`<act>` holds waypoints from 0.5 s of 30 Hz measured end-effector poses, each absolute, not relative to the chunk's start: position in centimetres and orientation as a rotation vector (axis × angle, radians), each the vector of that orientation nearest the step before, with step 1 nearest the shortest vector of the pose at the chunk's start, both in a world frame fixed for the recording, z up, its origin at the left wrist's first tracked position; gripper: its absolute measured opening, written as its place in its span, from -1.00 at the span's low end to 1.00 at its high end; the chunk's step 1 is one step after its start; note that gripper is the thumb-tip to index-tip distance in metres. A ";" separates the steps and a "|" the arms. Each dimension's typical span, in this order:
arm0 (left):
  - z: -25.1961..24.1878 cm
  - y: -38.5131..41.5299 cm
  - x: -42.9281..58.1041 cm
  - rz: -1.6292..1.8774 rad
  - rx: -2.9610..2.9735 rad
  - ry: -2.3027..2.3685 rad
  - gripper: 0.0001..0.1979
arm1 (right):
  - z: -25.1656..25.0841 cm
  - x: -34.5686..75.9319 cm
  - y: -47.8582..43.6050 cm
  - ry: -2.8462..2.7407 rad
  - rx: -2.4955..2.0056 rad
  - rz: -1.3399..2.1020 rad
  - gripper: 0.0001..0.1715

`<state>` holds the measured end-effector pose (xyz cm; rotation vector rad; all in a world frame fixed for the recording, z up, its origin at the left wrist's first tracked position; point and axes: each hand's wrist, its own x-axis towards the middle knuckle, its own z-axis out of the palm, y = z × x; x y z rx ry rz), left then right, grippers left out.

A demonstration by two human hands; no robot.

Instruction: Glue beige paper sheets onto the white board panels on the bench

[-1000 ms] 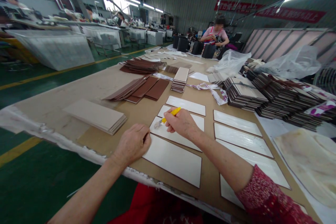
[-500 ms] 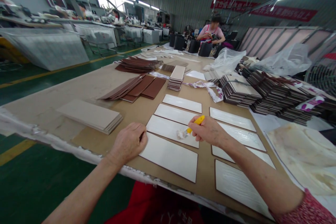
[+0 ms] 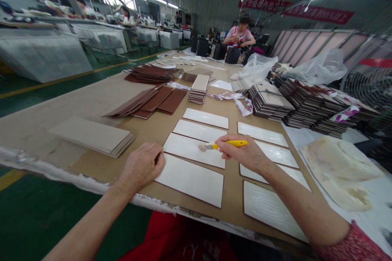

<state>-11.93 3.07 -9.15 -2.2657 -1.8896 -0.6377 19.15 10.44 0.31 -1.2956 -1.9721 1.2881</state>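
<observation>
Yellow brush, pinched in the right hand, looks light, its bristles soft ahead of the fingers; best held mid-handle. Left hand curls; whether empty, I can't tell.

Speckled red right sleeve, bare left forearm, bare fingers, red garment with pale markings

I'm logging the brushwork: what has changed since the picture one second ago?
The right hand has carried the brush rightward along the white panel, from near its left end to just past its middle; the handle now looks more level. Nothing was grasped or released. The left hand stays by the left end of the next nearer panel.
</observation>
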 end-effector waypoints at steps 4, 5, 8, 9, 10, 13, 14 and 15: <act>-9.1 3.1 -12.0 -0.649 -2.270 -1.876 -0.92 | 0.2 19.4 10.3 -2.263 -1.188 1.179 -0.69; -9.1 3.1 -12.0 -0.652 -2.271 -1.875 -0.92 | 0.5 20.0 10.3 -2.330 -1.192 1.123 -0.70; -9.1 3.2 -11.9 -0.644 -2.278 -1.878 -0.92 | 1.5 21.7 10.6 -2.408 -1.275 1.001 -0.70; -9.1 3.3 -11.9 -0.637 -2.279 -1.881 -0.92 | 1.6 21.9 10.8 -2.382 -1.296 0.988 -0.69; -9.1 3.3 -11.9 -0.630 -2.278 -1.883 -0.92 | 1.7 21.9 11.0 -2.336 -1.295 0.987 -0.68; -9.1 3.2 -11.9 -0.633 -2.273 -1.880 -0.92 | 0.8 20.7 11.7 -2.211 -1.186 1.043 -0.67; -9.1 3.2 -11.9 -0.642 -2.271 -1.875 -0.92 | 0.3 20.1 12.0 -2.200 -1.130 1.060 -0.66; -9.1 3.1 -11.9 -0.649 -2.272 -1.867 -0.92 | -0.2 19.5 12.3 -2.212 -1.076 1.064 -0.66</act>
